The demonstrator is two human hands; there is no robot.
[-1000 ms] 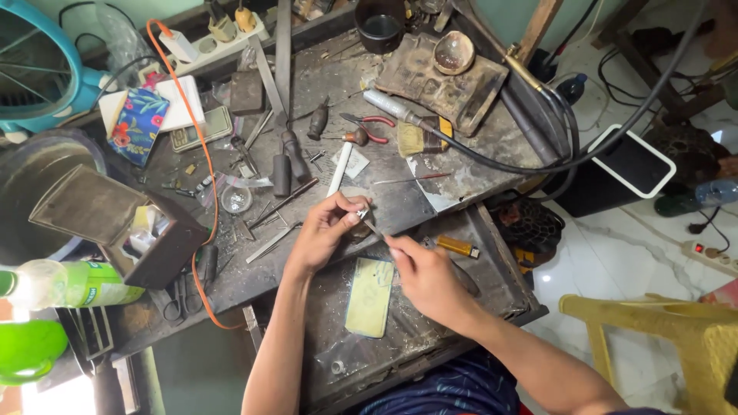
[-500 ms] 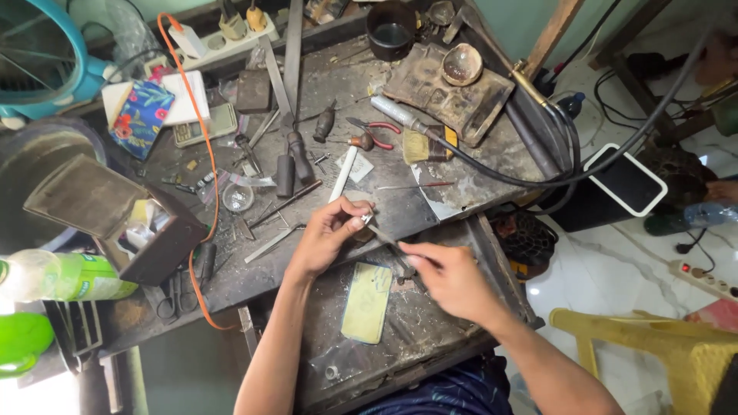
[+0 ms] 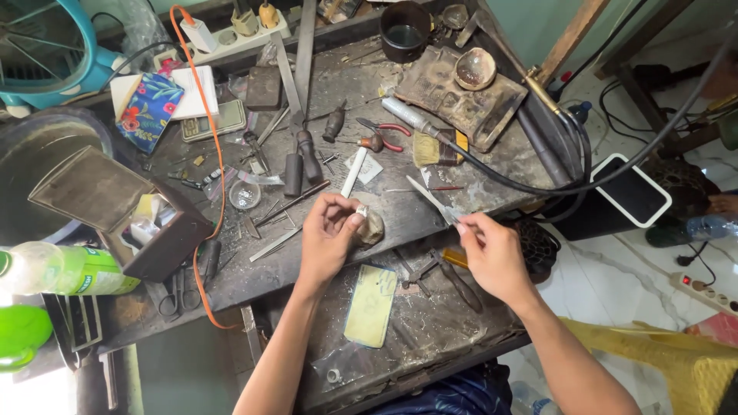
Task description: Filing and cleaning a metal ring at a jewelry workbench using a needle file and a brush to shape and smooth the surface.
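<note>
1. The left hand [image 3: 329, 234] pinches a small ring [image 3: 361, 210] between thumb and fingertips, at the front edge of the bench [image 3: 430, 207].
2. The ring sits against a rounded lump [image 3: 372, 227] on the bench edge.
3. The right hand [image 3: 492, 257] grips tweezers [image 3: 432, 200] between thumb and forefinger; the tips point up-left, apart from the ring.
4. A pale green card [image 3: 370, 305] lies on the lower tray between the forearms.
5. Red-handled pliers [image 3: 384, 132] and a brush [image 3: 437, 150] lie farther back.
</note>
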